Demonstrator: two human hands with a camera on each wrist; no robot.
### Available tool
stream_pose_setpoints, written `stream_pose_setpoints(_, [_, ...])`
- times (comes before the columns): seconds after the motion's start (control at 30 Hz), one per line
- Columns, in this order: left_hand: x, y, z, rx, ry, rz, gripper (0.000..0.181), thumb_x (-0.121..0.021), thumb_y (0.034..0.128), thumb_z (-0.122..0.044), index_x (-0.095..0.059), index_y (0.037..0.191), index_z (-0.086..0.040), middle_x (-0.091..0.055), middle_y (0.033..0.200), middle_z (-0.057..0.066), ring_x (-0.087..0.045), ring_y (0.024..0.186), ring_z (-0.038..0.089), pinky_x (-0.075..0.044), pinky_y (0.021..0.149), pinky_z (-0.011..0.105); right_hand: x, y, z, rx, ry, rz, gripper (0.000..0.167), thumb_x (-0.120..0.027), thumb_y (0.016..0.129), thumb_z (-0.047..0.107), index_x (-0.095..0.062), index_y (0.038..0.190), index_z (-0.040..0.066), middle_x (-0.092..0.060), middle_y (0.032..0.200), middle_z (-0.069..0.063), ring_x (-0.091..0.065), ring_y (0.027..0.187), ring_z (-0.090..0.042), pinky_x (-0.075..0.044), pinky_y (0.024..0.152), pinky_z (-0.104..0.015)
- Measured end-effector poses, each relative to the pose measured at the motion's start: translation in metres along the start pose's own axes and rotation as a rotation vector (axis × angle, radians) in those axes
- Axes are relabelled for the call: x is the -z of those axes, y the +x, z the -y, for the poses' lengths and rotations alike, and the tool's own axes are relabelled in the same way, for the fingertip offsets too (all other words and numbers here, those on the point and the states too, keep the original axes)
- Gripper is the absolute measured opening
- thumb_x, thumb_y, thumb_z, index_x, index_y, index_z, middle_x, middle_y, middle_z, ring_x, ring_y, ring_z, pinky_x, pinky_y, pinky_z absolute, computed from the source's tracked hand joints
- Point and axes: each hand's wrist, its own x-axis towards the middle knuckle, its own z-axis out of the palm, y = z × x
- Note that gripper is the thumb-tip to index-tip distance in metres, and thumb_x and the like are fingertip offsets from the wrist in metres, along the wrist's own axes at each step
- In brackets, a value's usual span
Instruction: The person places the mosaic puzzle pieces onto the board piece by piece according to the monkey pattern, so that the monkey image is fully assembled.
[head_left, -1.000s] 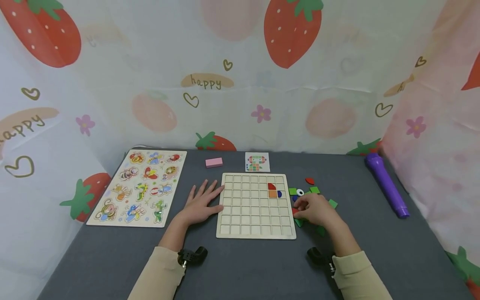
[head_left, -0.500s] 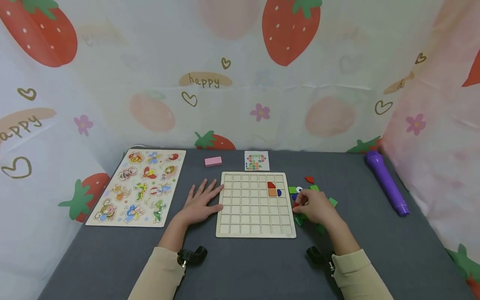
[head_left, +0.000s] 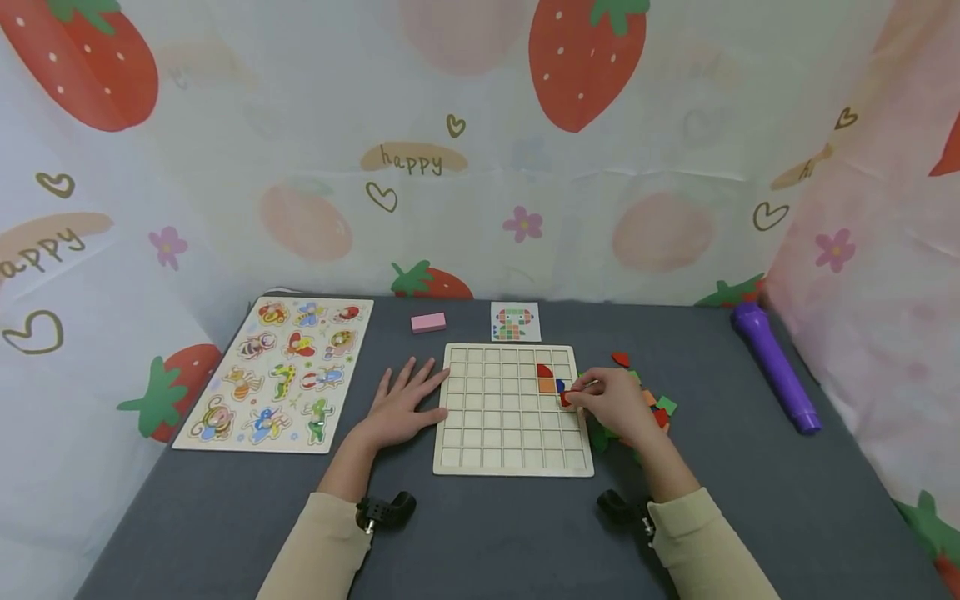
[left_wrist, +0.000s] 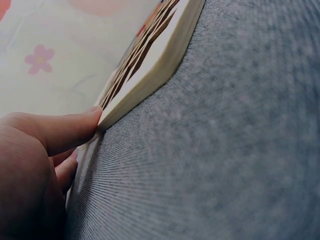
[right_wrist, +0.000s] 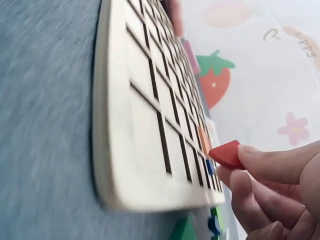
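A wooden grid board (head_left: 495,425) lies flat, holding a red quarter piece (head_left: 543,371), an orange square (head_left: 547,386) and a blue piece (head_left: 560,387). My right hand (head_left: 618,406) pinches a red piece (right_wrist: 227,154) between thumb and fingertips over the board's right side, just below the blue piece. My left hand (head_left: 397,414) is spread on the table, its thumb touching the board's left edge; the left wrist view shows the thumb (left_wrist: 75,129) against the board's rim (left_wrist: 145,85). Loose green pieces (head_left: 666,405) lie right of the board, partly hidden by my right hand.
An animal puzzle board (head_left: 277,375) lies at the left. Behind the grid board are a pink block (head_left: 428,322) and a patterned card (head_left: 515,322). A purple cylinder (head_left: 776,367) lies at the far right; a loose red piece (head_left: 620,359) sits near the board's upper right.
My right hand has moved left from the loose pieces to over the board's right side, carrying the red piece. More orange and red pieces show behind it. The left hand stays in place.
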Motion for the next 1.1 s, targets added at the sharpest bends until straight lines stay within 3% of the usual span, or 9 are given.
stream_pose_setpoints(0.2, [0.000,-0.001,0.001,0.001,-0.001,-0.008,0.073,-0.059,0.0990,-0.049,-0.029,0.161,-0.024,-0.014,0.170,0.008,0.003,0.158,0.035,0.012,0.122,0.062,-0.011,0.010,0.008,-0.043,0.032,0.019,0.017,-0.077,0.091,0.025,-0.076,0.092,0.009,-0.070,0.084,-0.006,-0.058,0.074,-0.020,-0.048,0.059,-0.030])
stream_pose_setpoints(0.37, [-0.001,-0.001,0.002,0.006,0.006,-0.005,0.073,-0.058,0.0993,-0.050,-0.029,0.161,-0.025,-0.014,0.170,0.006,0.003,0.158,0.034,0.012,0.122,0.061,-0.020,0.014,0.012,-0.087,-0.009,0.009,0.017,-0.079,0.089,0.026,-0.075,0.088,0.009,-0.068,0.081,-0.006,-0.058,0.072,-0.021,-0.047,0.056,-0.029])
stream_pose_setpoints(0.7, [0.001,-0.002,-0.001,0.000,-0.012,-0.011,0.072,-0.059,0.0991,-0.048,-0.031,0.161,-0.024,-0.015,0.170,0.007,0.003,0.158,0.035,0.012,0.122,0.062,-0.035,0.017,0.015,-0.062,-0.087,-0.044,0.016,-0.080,0.088,0.026,-0.073,0.082,0.012,-0.067,0.075,-0.002,-0.057,0.077,-0.022,-0.043,0.059,-0.030])
stream_pose_setpoints(0.93, [0.000,0.000,-0.002,-0.004,-0.011,-0.004,0.073,-0.059,0.0992,-0.048,-0.029,0.161,-0.024,-0.014,0.170,0.008,0.004,0.158,0.035,0.012,0.122,0.062,-0.034,0.013,0.016,-0.058,-0.112,-0.049,0.017,-0.080,0.088,0.028,-0.073,0.084,0.014,-0.067,0.077,-0.001,-0.058,0.074,-0.020,-0.045,0.059,-0.030])
stream_pose_setpoints(1.1, [0.000,-0.001,-0.001,-0.006,-0.013,-0.008,0.073,-0.059,0.0991,-0.047,-0.030,0.161,-0.022,-0.015,0.170,0.010,0.003,0.157,0.037,0.012,0.121,0.062,-0.027,0.012,0.016,-0.050,-0.054,-0.035,0.015,-0.081,0.088,0.026,-0.074,0.087,0.012,-0.067,0.078,-0.003,-0.056,0.072,-0.020,-0.045,0.058,-0.030])
